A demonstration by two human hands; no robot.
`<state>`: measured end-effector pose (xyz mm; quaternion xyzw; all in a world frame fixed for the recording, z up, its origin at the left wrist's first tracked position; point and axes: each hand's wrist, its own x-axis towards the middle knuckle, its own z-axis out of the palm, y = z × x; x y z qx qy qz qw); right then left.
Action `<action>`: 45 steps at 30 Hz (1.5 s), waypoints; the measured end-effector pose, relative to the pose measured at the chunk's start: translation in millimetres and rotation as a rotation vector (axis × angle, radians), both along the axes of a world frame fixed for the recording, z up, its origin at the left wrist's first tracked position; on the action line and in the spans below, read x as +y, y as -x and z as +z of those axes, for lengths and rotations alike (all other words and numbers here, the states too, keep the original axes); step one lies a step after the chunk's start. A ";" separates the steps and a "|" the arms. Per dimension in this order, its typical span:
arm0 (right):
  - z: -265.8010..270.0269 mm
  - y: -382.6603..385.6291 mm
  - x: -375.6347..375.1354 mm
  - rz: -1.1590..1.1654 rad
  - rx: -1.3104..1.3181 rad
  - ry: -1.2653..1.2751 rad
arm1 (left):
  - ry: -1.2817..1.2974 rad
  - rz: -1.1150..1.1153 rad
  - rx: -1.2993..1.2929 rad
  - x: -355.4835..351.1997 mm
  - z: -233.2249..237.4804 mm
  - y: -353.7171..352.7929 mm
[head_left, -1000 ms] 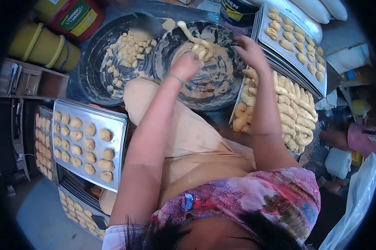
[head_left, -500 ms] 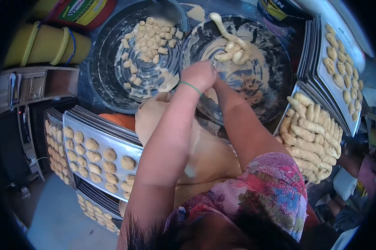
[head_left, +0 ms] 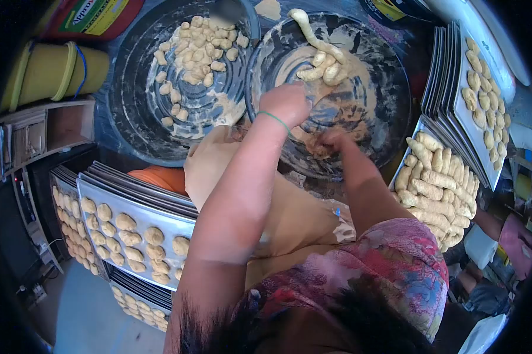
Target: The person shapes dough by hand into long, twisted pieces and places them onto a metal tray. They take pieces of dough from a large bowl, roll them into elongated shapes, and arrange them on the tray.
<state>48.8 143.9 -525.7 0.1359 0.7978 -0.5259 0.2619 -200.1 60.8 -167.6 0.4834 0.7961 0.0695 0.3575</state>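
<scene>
In the bowl (head_left: 387,121), left hand (head_left: 286,103) is fisted; right hand (head_left: 332,141) touches dough (head_left: 313,151).

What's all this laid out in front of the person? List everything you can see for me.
left basin: one, dark, top middle
right basin: one, dark, flour-smeared, beside the left basin
small dough pieces: many, pale, in left basin
dough rope: one, pale, in right basin, reaching its far rim
dough balls: many, tan, on steel tray at lower left
long dough rolls: many, tan, on tray at right
shaped dough pieces: many, tan, atop tray stack, far right
yellow roll: one, upper left
red container: one, top left edge
wooden shelf: one, brown, left
left hand: green wristband, over right basin
right hand: doughy, inside right basin
</scene>
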 end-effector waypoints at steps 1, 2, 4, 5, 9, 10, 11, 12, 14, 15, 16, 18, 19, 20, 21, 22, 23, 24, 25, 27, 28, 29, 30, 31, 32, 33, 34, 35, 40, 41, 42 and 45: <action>-8.0 -2.6 20.8 -0.210 0.020 0.255 | 0.014 -0.010 -0.005 1.7 2.3 -1.9; 18.9 16.4 42.1 -0.765 -0.332 0.637 | 0.010 -0.020 -0.006 2.4 2.1 -3.2; 66.2 47.7 88.7 -1.446 -0.150 0.230 | 0.004 -0.038 -0.004 3.4 -0.2 -4.6; 106.8 61.0 98.7 -1.367 0.054 -0.017 | -0.004 -0.041 0.001 3.9 -1.8 -4.7; 20.6 64.7 199.8 -1.374 0.061 -0.126 | 0.001 -0.029 -0.018 3.3 -1.7 -4.2; 64.4 87.5 190.3 -1.593 0.182 -0.134 | 0.006 -0.018 -0.032 3.6 0.3 -3.7; 59.4 93.5 183.8 -1.454 0.084 -0.275 | 0.007 -0.010 -0.029 3.6 1.4 -3.8; 55.0 99.5 177.2 -1.312 -0.006 -0.417 | 0.008 -0.002 -0.025 4.6 2.3 -3.7; 39.3 115.8 151.0 -0.869 -0.250 -0.649 | 0.003 0.006 -0.021 5.9 1.3 -4.5; 49.0 131.2 112.6 -1.033 -0.251 -0.762 | -0.003 0.004 -0.023 6.7 0.1 -5.9; 61.8 140.6 77.0 -1.201 -0.251 -0.875 | -0.009 -0.001 -0.025 7.3 -0.3 -7.3; 44.3 138.3 46.7 -0.830 -0.194 -0.967 | -0.016 -0.030 -0.045 8.7 19.1 -7.7; 49.0 136.5 29.4 -0.805 -0.054 -0.861 | -0.019 -0.044 -0.058 8.8 26.1 -8.6; 47.9 133.5 6.5 -0.776 0.085 -0.757 | -0.019 -0.041 -0.050 8.6 20.7 -8.8; 56.8 132.9 -20.8 -0.743 0.223 -0.651 | -0.020 -0.037 -0.041 8.6 9.5 -8.2; 66.2 130.7 -47.9 -0.705 0.355 -0.543 | -0.021 -0.033 -0.034 8.8 1.7 -7.9; 76.7 126.9 -69.3 -0.664 0.484 -0.435 | -0.012 -0.025 -0.041 9.3 -0.5 -7.9; 83.1 122.9 -79.7 -0.622 0.611 -0.325 | -0.004 -0.019 -0.046 9.6 -1.2 -7.0; 71.7 111.9 -83.6 -0.566 0.436 -0.269 | 0.004 -0.015 -0.052 9.2 -1.8 -7.0; 51.4 85.6 -81.9 -0.451 0.094 -0.159 | 0.001 -0.020 -0.048 8.0 -6.0 -7.9; 64.2 74.6 -73.3 -0.347 -0.092 -0.184 | -0.001 -0.023 -0.045 7.0 -5.2 -7.4; 77.8 63.6 -64.7 -0.213 -0.271 -0.212 | 0.023 -0.024 -0.049 6.5 -4.4 -6.2; 74.7 52.6 -53.5 -0.072 -0.406 -0.241 | 0.047 -0.026 -0.056 5.3 -2.3 -5.7; 60.8 40.4 -38.7 0.069 -0.479 -0.266 | 0.069 -0.030 -0.063 5.0 -0.1 -6.0; 45.2 29.7 -22.1 0.190 -0.494 -0.281 | 0.071 -0.024 -0.055 5.7 0.7 -6.7; 35.8 20.7 -7.0 0.271 -0.493 -0.273 | 0.076 -0.017 -0.048 5.4 0.1 -6.6; 74.3 23.6 1.1 0.298 -0.544 -0.296 | 0.085 -0.006 -0.041 4.2 -0.7 -6.0; 98.3 25.8 3.3 -0.050 -0.523 -0.026 | 0.073 -0.006 -0.035 3.9 -0.7 -6.1; 160.3 52.3 2.0 -0.878 -0.357 0.449 | 0.072 0.000 -0.034 3.7 -2.8 -5.4; 143.9 52.4 6.8 -0.910 -0.296 0.242 | 0.062 -0.002 -0.030 4.5 -5.4 -4.3; 113.3 52.4 9.6 -0.934 -0.232 0.034 | 0.052 -0.002 -0.024 4.5 -9.8 -2.1; -19.0 62.1 -4.7 -0.981 0.099 -0.307 | 0.025 0.006 -0.025 4.8 -8.5 0.4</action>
